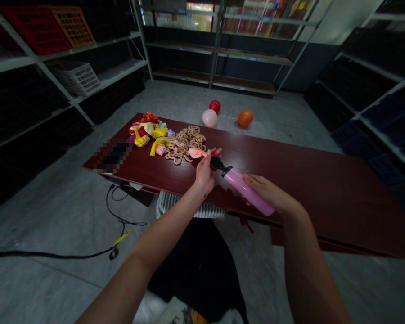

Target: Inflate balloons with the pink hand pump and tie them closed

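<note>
Left fingers (208, 158) pinch a peach balloon (196, 153), hiding any join with the pink hand pump (243, 188) that half-hidden right fingers (253, 179) clasp.

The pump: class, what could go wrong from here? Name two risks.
The balloon might slip away from the pump if the left hand, which appears to pinch it near the pump's end, loosens. The beige loops lie close beside the balloon, so a careless swing could knock some aside.
</note>
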`<state>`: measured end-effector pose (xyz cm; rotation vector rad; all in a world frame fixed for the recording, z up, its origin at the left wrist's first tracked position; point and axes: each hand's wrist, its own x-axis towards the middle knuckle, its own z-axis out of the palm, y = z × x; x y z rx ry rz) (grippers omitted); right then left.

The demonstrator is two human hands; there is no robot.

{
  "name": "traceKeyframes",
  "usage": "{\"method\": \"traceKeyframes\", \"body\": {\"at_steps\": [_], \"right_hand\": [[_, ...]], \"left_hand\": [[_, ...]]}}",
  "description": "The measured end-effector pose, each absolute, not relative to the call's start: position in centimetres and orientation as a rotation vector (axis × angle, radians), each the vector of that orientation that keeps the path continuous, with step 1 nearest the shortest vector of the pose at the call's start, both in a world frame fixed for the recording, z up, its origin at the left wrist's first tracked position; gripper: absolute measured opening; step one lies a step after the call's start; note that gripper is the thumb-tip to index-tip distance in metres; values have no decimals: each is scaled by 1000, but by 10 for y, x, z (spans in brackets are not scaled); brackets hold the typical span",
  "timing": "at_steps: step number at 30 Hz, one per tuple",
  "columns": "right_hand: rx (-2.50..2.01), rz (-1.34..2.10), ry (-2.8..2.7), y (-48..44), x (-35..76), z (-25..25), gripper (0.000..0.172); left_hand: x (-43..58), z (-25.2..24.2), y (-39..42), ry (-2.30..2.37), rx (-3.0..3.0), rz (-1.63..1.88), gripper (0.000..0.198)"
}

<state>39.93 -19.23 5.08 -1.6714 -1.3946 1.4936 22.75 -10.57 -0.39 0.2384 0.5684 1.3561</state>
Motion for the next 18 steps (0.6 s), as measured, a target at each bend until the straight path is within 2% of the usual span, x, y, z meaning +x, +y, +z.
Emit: {"method": "traceKeyframes", "body": {"at_steps": [7,12,15,18], "right_hand": [[-1625,1545,-1270,-194,396,48,41],[-1551,1602,-1121,-190,385,40,41],[-1544,1525,-1246,-182,377,36,44],[-1620,1272,-1475,-169,368,31,48]], "left_hand": [[215,2,-93,532,342,1106,24],[194,28,-73,421,342,920,42],[191,44,-62,435,296,907,45],[196,58,-51,499,336,970,44]]}}
